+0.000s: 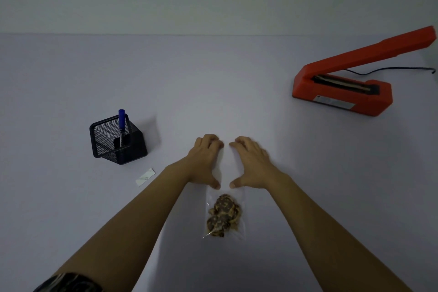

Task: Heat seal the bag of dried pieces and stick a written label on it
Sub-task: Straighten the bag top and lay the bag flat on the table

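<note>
On table (237,83), bag (225,191) lengthwise, pieces (224,214) nearest

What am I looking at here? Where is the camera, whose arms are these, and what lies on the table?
There is no robot. The single picture comes from a camera worn on a person's head, looking down at their bare arms. The left hand and right hand lie palm down, fingers bent, on the far end of a clear plastic bag of dried brown pieces; whether they pinch it is unclear. The pale table also holds an orange heat sealer with its arm raised, a black mesh pen holder with a blue marker, and a small white label slip.
</note>
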Available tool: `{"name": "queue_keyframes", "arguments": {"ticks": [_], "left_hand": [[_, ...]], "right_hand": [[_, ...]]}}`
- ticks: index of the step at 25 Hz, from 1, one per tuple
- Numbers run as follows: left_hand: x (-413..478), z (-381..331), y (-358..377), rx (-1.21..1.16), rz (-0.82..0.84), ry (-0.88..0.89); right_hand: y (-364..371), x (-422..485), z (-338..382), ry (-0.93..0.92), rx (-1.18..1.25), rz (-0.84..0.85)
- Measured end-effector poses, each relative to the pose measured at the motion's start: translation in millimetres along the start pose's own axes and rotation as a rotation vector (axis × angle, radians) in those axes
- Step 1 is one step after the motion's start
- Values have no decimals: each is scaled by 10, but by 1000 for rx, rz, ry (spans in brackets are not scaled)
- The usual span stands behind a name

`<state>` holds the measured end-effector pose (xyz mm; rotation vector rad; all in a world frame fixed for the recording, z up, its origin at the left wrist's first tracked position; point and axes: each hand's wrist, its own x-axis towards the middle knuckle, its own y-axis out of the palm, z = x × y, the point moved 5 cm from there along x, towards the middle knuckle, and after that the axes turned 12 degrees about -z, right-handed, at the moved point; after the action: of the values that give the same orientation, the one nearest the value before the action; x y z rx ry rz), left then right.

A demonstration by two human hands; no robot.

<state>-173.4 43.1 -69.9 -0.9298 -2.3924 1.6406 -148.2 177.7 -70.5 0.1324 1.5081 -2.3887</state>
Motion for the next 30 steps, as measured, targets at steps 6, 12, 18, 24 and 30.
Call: {"name": "queue_keyframes", "arguments": {"ticks": [6,12,18,24,30], "left_hand": [[76,107,-24,-220,-50,-102],[75,157,-33,-308,-108,-145],[94,65,-239,-425,-262,-182],[459,-373,-513,-413,-333,-168],[1203,-1134,-462,-416,-256,-163]], "right_hand": [[8,49,-50,-2,-21,6],[-24,60,-110,24,160,-87],[-217,109,-215,88,399,-391],[-628,-18,-596,248,486,-595],[-1126,-243,-1611,607,483,-743]]}}
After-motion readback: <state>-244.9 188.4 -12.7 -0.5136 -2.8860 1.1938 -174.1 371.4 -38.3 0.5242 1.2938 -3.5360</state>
